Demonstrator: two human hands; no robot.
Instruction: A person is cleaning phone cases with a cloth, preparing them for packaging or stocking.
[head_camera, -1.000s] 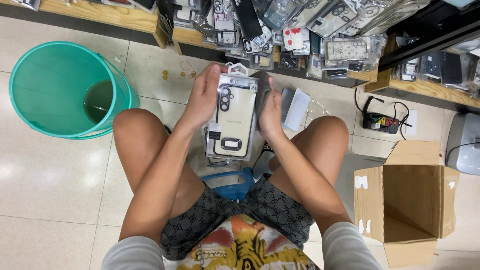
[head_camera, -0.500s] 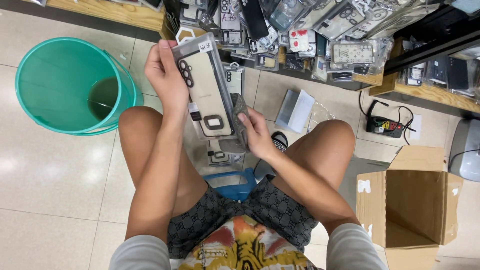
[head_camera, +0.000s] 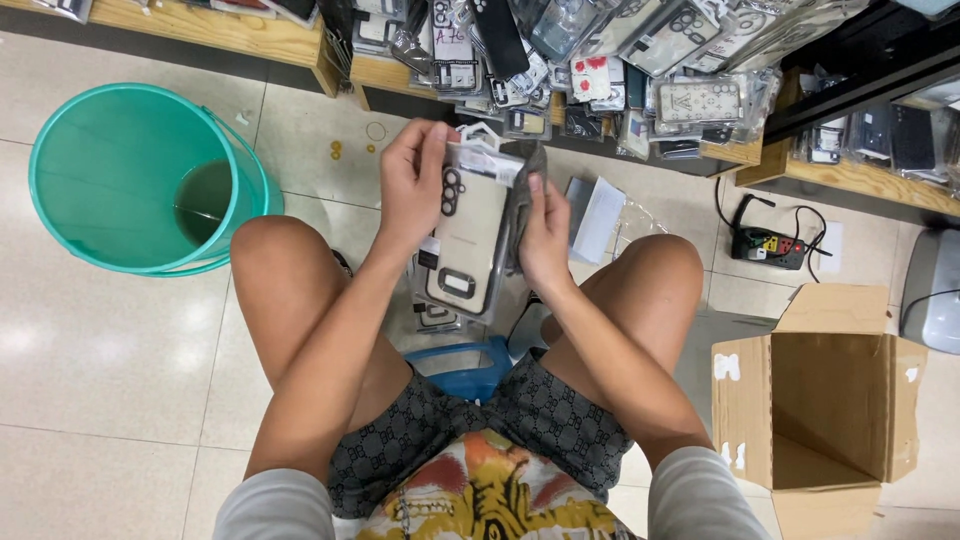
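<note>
Person seated on a low blue stool (head_camera: 470, 362), knees apart, head camera looking straight down. Both hands raised between the knees, holding a packaged phone case (head_camera: 468, 240): pale case in a clear plastic sleeve with a white hanger tab at the top, camera cutout near the upper left, dark label on its left edge. Left hand (head_camera: 412, 180) grasps the pack's upper left edge, fingers curled over the top corner, thumb on the front. Right hand (head_camera: 545, 240) grips the right edge, where a darker second piece sits against the pack; can't tell if that is another case or part of the sleeve. Pack is held upright, tilted slightly, above the floor (head_camera: 100, 380), not touching the legs.

More small packs lie on the floor under the held one, partly hidden. Teal bucket (head_camera: 90, 150) stands well to the left, beside the left knee, some dark liquid at its bottom. Open cardboard box (head_camera: 830, 400) sits to the right, near the right knee, flaps up. White flat packet (head_camera: 597, 215) lies on the floor just right of the right hand. Black power strip (head_camera: 768, 247) with cable further right. Low wooden shelf (head_camera: 230, 35) along the top edge, heaped with many packaged phone cases (head_camera: 620, 60). A few small yellow rings (head_camera: 336, 151) lie on the tiles near the shelf.
</note>
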